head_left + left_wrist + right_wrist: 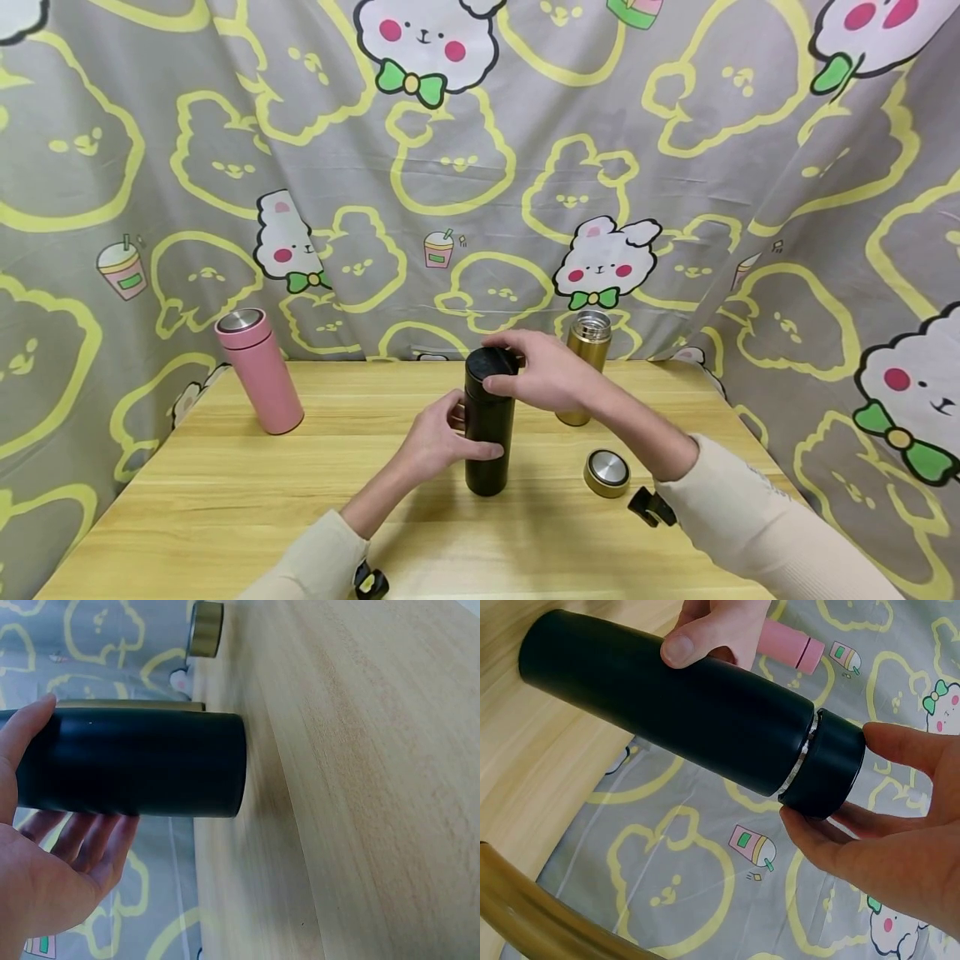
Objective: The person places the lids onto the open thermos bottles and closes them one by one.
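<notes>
"Here's the black bottle [486, 425], upright between both hands, the left hand [435, 442] curled round its body!"
"And the right hand [551, 371] pinches its black cap [489, 363], a pale seam [802, 758] showing at the cap's lower edge!"
"Room about that bottle?"
"Wide table [300, 492] to its left, then the pink bottle [262, 375]. Tighter to its right: gold lid [606, 473] near, open gold bottle [596, 342] farther back."
"And the table's far edge runs behind it!"

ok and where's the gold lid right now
In the head view, the gold lid lies on the right part of the table, right of the black bottle and nearer the camera than the open gold bottle.
</notes>
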The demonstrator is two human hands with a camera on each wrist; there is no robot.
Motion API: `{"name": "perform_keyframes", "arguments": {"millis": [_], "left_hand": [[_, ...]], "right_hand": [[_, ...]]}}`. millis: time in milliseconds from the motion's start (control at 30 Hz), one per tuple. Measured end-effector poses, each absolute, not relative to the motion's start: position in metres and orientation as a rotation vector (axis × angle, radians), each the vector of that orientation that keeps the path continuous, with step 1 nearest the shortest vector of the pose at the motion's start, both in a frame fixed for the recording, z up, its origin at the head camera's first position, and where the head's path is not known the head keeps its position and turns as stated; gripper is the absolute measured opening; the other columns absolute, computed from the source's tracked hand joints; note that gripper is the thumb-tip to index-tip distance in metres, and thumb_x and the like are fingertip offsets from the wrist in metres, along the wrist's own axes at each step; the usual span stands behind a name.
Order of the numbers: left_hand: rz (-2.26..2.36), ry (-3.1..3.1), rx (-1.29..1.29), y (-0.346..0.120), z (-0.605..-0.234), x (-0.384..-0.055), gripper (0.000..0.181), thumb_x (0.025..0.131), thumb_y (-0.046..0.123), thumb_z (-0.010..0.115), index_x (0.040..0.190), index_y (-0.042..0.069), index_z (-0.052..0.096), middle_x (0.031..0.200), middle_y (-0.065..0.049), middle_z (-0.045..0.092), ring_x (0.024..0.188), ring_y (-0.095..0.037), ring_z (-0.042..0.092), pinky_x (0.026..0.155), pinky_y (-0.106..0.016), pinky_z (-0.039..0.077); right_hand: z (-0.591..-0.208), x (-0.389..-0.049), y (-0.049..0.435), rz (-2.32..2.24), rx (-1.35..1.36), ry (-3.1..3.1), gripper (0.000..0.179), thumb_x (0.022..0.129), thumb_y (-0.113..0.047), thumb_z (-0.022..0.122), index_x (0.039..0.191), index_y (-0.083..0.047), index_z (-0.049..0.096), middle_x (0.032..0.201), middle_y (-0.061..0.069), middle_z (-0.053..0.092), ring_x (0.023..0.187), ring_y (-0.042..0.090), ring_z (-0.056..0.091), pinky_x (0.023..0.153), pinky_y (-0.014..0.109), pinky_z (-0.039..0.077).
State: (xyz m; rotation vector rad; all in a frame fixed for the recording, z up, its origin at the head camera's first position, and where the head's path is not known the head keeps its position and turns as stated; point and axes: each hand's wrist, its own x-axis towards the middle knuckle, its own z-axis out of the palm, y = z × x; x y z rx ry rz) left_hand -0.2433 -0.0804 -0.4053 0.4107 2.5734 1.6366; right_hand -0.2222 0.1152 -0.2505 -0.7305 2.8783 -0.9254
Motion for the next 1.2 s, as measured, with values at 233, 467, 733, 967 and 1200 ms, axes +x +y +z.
{"name": "perform_keyframes", "arguments": {"millis": [233, 467, 733, 967, 1200], "left_hand": [[1.641, 2.565, 0.400, -0.0797, -0.4038, -0.2422, 0.061, 0.063, 0.045, 0.096, 0.108, 0.023, 0.062, 0.105, 0.002, 0.068, 0.099, -0.017, 0.065, 0.084, -0.037, 0.056], [1.639, 2.573, 0.406, -0.0798, -0.4042, -0.2428, 0.060, 0.063, 0.045, 0.096, 0.107, 0.022, 0.062, 0.104, 0.002, 0.068, 0.098, -0.018, 0.066, 0.083, -0.037, 0.056], [1.643, 2.587, 0.424, -0.0798, -0.4057, -0.2433, 0.059, 0.063, 0.044, 0.096, 0.105, 0.020, 0.062, 0.103, 0.001, 0.070, 0.097, -0.017, 0.067, 0.083, -0.037, 0.056], [1.633, 2.583, 0.420, -0.0801, -0.4050, -0.2432, 0.060, 0.063, 0.044, 0.096, 0.106, 0.022, 0.062, 0.104, 0.002, 0.068, 0.097, -0.017, 0.066, 0.084, -0.037, 0.056], [1.646, 2.573, 0.431, -0.0801, -0.4052, -0.2438, 0.060, 0.062, 0.043, 0.096, 0.106, 0.021, 0.062, 0.103, 0.001, 0.069, 0.096, -0.017, 0.066, 0.083, -0.037, 0.056]], "right_hand": [[-0.2517, -0.2226, 0.1137, -0.986, -0.663, 2.910, 0.054, 0.086, -0.041, 0.078, 0.130, -0.014, 0.063, 0.121, 0.003, 0.067, 0.105, 0.021, 0.065, 0.089, 0.040, 0.055], [-0.2554, -0.2239, 0.1118, -0.971, -0.642, 2.974, 0.055, 0.083, -0.046, 0.081, 0.123, -0.014, 0.063, 0.115, 0.003, 0.068, 0.101, 0.020, 0.064, 0.086, 0.039, 0.054], [-0.2538, -0.2239, 0.1127, -0.905, -0.666, 2.997, 0.064, 0.086, -0.048, 0.077, 0.135, -0.010, 0.058, 0.118, 0.009, 0.068, 0.107, 0.024, 0.064, 0.090, 0.043, 0.054], [-0.2511, -0.2232, 0.1148, -0.893, -0.748, 2.929, 0.062, 0.095, -0.043, 0.068, 0.148, -0.013, 0.051, 0.136, 0.012, 0.063, 0.124, 0.030, 0.061, 0.102, 0.050, 0.050], [-0.2475, -0.2228, 0.1163, -0.914, -0.751, 2.826, 0.056, 0.095, -0.028, 0.067, 0.148, -0.017, 0.053, 0.132, 0.011, 0.065, 0.112, 0.024, 0.063, 0.096, 0.044, 0.052]]}}
